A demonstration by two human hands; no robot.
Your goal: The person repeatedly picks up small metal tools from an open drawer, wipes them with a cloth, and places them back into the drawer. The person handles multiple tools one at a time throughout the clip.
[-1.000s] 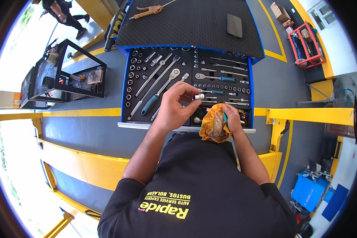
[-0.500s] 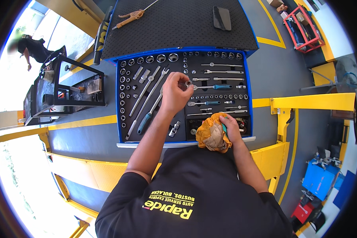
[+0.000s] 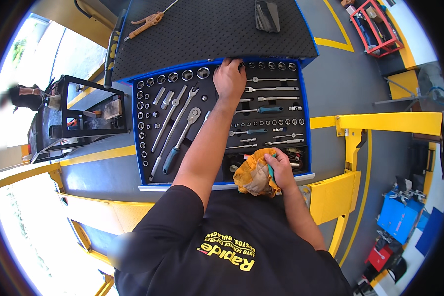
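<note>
My left hand reaches to the back edge of the open tool drawer. Its fingers are pinched together at the far row of sockets, over a small chrome socket that they mostly hide. Beside that forearm, on the left, lies a large ratchet with a teal grip, in the dark foam. At the drawer's front right, my right hand is closed on a crumpled orange and tan cloth; a strip of green shows beside its fingers.
The cabinet's black perforated top carries an orange air blow gun and a dark phone. Yellow lift arms stand at both sides. A black metal bench is at left, with a person beyond it.
My left hand has moved from above the drawer's middle, with a socket in its fingers, forward to the back row. The right hand still grips the cloth. The view has shifted slightly.
</note>
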